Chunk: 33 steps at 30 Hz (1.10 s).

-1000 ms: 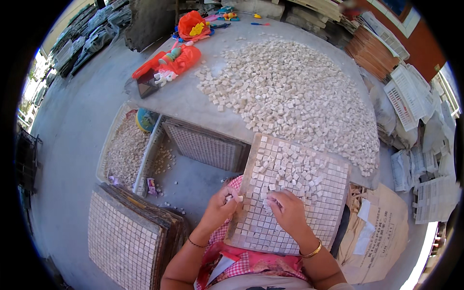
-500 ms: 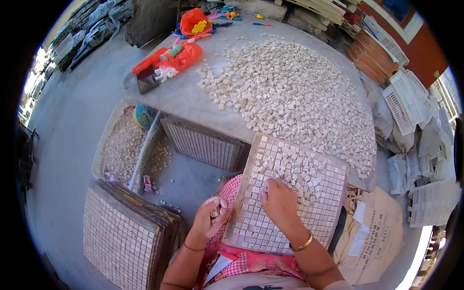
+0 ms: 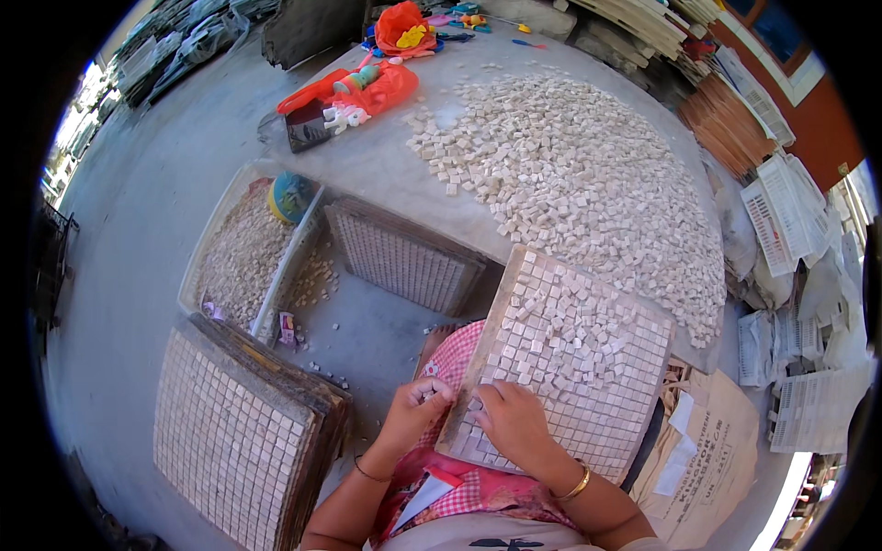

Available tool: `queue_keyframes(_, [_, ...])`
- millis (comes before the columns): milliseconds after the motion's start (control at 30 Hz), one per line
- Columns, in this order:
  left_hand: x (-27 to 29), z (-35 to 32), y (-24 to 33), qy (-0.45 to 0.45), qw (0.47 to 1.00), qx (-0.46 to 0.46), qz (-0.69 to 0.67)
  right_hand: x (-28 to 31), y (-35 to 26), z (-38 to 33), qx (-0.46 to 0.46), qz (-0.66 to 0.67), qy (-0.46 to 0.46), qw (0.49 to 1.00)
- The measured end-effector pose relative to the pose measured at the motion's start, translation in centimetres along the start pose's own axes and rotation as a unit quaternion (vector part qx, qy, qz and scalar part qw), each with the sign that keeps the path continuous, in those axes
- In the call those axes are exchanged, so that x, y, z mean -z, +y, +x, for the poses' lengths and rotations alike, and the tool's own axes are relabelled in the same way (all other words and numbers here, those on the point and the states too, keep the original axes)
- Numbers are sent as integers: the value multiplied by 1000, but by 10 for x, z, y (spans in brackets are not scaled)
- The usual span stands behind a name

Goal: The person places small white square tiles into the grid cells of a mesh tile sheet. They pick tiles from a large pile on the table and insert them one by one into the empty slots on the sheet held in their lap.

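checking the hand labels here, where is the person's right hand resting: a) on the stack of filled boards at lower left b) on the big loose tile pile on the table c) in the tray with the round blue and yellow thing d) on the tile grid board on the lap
d: the right hand lies flat on the near edge of the tile grid board, far from the loose tile pile.

place: mosaic workshop | signs: loose tile heap (image 3: 588, 174), stacked tile sheets (image 3: 230, 432)

Pale cream little tiles (image 3: 588, 174) in a big heap on a grey table (image 3: 386, 165). White squares in rows on the tile board (image 3: 588, 367). Red and white checks on the cloth (image 3: 450, 363). Bright orange-red bag (image 3: 367, 92). Gold bangle (image 3: 579, 484).
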State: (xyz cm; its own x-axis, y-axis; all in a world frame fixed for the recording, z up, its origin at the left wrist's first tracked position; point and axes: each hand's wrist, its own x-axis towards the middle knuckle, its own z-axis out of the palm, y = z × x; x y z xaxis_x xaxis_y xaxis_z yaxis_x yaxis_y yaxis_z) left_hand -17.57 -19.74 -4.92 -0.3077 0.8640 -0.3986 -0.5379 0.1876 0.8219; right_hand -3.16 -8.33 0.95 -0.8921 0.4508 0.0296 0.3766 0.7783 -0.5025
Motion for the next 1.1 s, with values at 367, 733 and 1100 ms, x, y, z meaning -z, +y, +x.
queue_keyframes(367, [-28, -7, 15, 39, 849, -197, 489, 42, 47, -19, -170, 110, 55, 978])
queue_keyframes(733, [-37, -7, 23, 33, 837, -157, 523, 23, 43, -11, -127, -3, 133, 983])
queue_keyframes(1100, [-9, -17, 10, 37, 963, -122, 239, 9, 16, -45, -58, 105, 60, 991])
